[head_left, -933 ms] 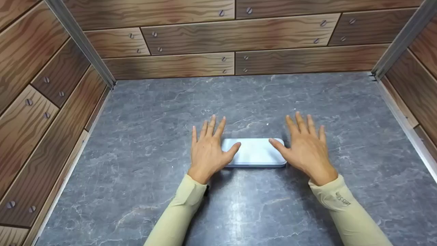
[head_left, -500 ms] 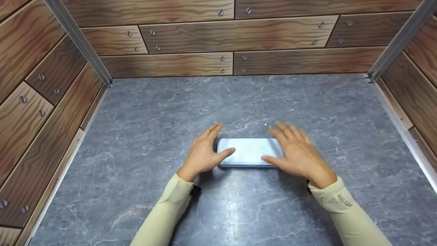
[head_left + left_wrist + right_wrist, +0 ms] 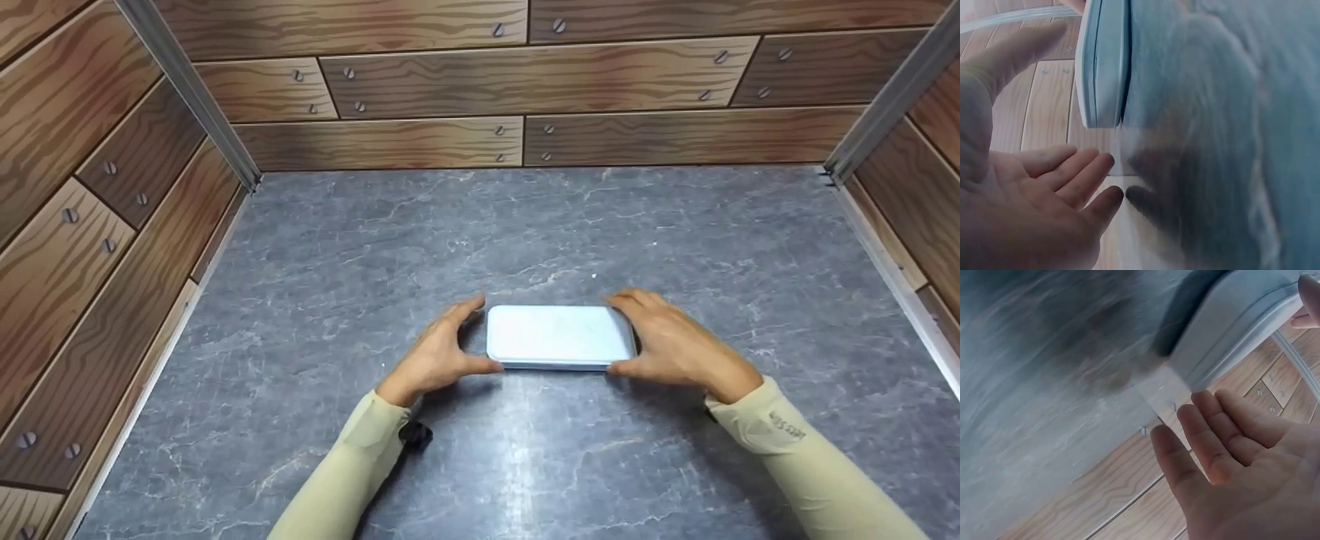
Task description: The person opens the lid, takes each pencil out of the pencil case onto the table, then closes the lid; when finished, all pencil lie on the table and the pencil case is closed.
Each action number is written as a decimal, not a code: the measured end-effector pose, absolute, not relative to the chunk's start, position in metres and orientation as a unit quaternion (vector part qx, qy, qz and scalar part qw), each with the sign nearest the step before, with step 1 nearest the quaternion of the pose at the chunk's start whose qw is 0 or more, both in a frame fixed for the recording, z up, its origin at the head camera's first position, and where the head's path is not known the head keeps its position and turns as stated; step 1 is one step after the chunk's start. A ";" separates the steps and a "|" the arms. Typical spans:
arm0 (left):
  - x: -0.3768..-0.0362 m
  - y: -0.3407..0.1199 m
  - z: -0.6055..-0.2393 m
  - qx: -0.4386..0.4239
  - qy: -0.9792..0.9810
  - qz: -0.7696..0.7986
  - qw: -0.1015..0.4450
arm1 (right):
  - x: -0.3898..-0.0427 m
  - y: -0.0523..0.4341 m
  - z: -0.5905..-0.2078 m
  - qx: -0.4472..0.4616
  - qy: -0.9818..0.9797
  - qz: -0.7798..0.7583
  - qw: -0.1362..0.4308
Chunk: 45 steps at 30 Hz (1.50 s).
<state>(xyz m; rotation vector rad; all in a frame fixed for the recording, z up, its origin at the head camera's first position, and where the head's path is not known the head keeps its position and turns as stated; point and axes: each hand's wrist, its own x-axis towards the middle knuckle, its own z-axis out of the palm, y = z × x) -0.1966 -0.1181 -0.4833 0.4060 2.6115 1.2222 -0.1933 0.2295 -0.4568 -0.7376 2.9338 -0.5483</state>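
Observation:
A flat, pale blue rounded case [image 3: 561, 334], with a seam along its side, lies on the grey marbled tabletop. At its left end my left hand [image 3: 439, 352] is spread, thumb near the front corner and fingers toward the back. The left wrist view shows a gap between these fingers and the case's end [image 3: 1105, 67]. My right hand [image 3: 671, 345] frames the other end, thumb at the near corner and fingers along the far one. In the right wrist view its extended fingers [image 3: 1204, 433] reach right up to the end of the case.
Wood-print panels [image 3: 420, 82] wall the tabletop [image 3: 360, 247] at the back and both sides. Metal strips [image 3: 187, 97] run up the two back corners. A black band with a small device [image 3: 415, 435] shows at the left cuff.
Both hands have come down from flat spread poses above the case to its two ends. Their thumbs have moved off its top to the front corners. The case stays on the tabletop.

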 end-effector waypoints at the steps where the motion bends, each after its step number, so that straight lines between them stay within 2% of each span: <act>1: -0.197 -0.117 -0.484 0.145 0.891 0.415 0.117 | -0.193 0.232 -0.457 -0.242 0.954 -0.176 0.032; 24: -0.205 -0.105 -0.485 0.204 0.919 0.329 0.075 | -0.198 0.240 -0.450 -0.262 0.949 -0.165 0.060; 30: -0.204 -0.104 -0.486 0.206 0.918 0.331 0.070 | -0.206 0.248 -0.441 -0.264 0.942 -0.188 0.091; 34: -0.203 -0.104 -0.487 0.211 0.915 0.337 0.066 | -0.211 0.262 -0.434 -0.260 0.929 -0.252 0.076; 39: -0.204 -0.103 -0.486 0.209 0.917 0.334 0.059 | -0.218 0.269 -0.427 -0.208 0.914 -0.346 0.030; 45: -0.202 -0.103 -0.486 0.206 0.917 0.334 0.066 | -0.234 0.271 -0.432 -0.115 0.883 -0.453 0.044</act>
